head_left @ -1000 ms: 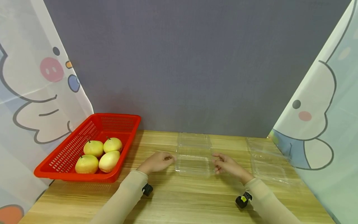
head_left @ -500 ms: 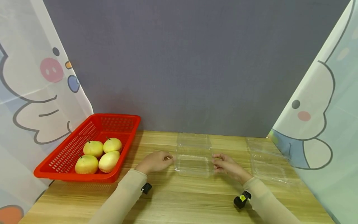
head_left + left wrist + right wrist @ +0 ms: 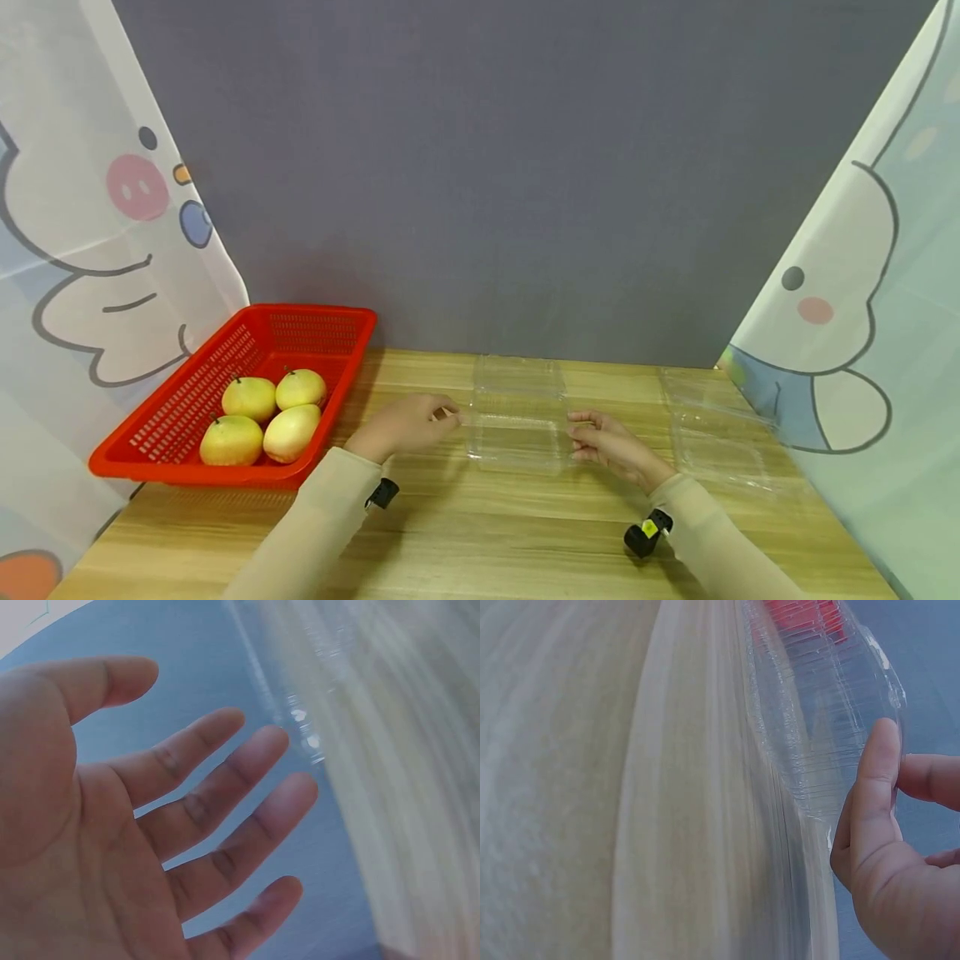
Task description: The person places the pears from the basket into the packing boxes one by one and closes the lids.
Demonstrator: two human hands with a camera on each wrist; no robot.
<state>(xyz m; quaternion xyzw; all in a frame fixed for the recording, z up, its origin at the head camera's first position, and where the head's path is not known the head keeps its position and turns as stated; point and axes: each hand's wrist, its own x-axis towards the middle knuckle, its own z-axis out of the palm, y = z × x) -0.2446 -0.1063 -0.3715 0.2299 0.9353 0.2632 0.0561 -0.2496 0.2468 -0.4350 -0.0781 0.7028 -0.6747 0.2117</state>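
Observation:
A clear plastic clamshell box (image 3: pixel 521 442) lies unfolded on the wooden table, its lid half towards the back wall. My right hand (image 3: pixel 613 448) pinches the box's right rim; in the right wrist view, thumb and finger meet at the edge of the ribbed clear wall (image 3: pixel 817 712). Just off the box's left side is my left hand (image 3: pixel 408 427). The left wrist view shows its fingers (image 3: pixel 217 787) spread and loosely bent with nothing in them, the box's shiny edge beyond them.
At the left stands a red perforated basket (image 3: pixel 348 379) holding several yellow-green pears (image 3: pixel 232 440). Another clear clamshell box (image 3: pixel 720 454) lies unfolded at the right. A grey wall (image 3: pixel 480 183) closes the back, and printed cloths hang at both sides.
My left hand has drawn back a little to the left, away from the box's rim. The right hand and the box have hardly moved.

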